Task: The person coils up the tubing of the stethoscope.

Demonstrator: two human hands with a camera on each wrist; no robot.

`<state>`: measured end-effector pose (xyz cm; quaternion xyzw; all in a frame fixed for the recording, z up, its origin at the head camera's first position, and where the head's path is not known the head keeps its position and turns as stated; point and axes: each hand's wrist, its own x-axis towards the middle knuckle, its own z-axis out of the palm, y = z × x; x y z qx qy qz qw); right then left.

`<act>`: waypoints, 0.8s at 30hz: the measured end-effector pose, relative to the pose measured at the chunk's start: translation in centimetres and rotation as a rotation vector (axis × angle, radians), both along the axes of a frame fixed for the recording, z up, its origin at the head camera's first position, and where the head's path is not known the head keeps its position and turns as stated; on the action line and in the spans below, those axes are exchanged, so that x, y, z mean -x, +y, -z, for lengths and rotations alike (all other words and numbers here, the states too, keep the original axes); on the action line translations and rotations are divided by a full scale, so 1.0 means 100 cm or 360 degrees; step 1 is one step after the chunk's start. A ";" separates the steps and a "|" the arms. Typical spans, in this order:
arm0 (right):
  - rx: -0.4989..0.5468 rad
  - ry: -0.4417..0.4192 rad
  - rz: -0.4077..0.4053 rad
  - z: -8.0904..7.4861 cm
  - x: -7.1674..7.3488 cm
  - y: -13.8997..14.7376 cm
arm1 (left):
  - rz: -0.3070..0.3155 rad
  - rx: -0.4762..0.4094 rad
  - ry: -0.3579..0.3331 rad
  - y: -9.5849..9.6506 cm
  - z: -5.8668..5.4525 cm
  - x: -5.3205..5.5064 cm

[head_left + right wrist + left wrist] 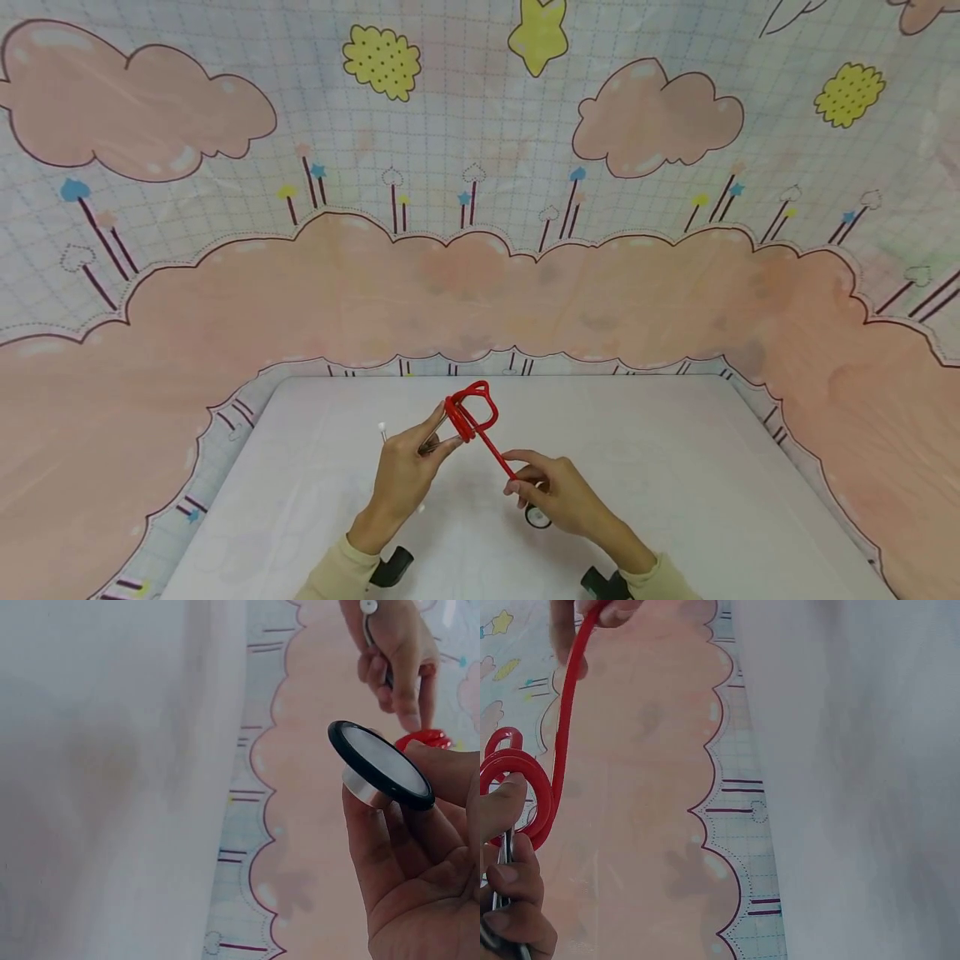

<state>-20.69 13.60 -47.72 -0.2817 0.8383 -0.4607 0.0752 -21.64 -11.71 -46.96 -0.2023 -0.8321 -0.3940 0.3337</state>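
Observation:
A stethoscope with red tubing [491, 450] is held up between both hands over the white table. My left hand [405, 471] grips its metal ear tubes [507, 851] and the bundled red coil [546, 791], thumb on the loops. A white ear tip [368, 607] sticks out behind that hand. From the coil, one straight length of tube slopes down to my right hand [562, 496], which pinches it near its end. The round chest piece [382, 766], with a black rim and pale face, sits at the right hand's fingers, tilted.
Beneath the hands is a white tabletop [660, 442]. Behind and around it spreads a patterned cloth [555, 292] with pink clouds and stars. Dark wrist devices [393, 568] sit by the cream sleeves [341, 573].

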 end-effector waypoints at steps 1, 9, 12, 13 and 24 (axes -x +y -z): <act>0.0001 0.0001 -0.0008 0.000 -0.001 -0.001 | -0.0006 0.0005 -0.0005 0.000 0.001 0.000; 0.0050 0.0035 -0.0018 -0.002 -0.007 -0.004 | -0.0038 0.0034 -0.0032 0.001 0.004 0.002; 0.0091 0.0029 -0.0026 -0.001 -0.009 -0.006 | -0.0048 0.0040 -0.0047 0.000 0.006 0.002; 0.0108 0.0028 -0.0034 0.000 -0.010 -0.006 | -0.0052 0.0043 -0.0054 0.000 0.007 0.002; 0.0312 -0.0092 -0.0100 0.000 -0.018 -0.014 | -0.0061 0.0139 -0.0038 -0.002 0.012 -0.001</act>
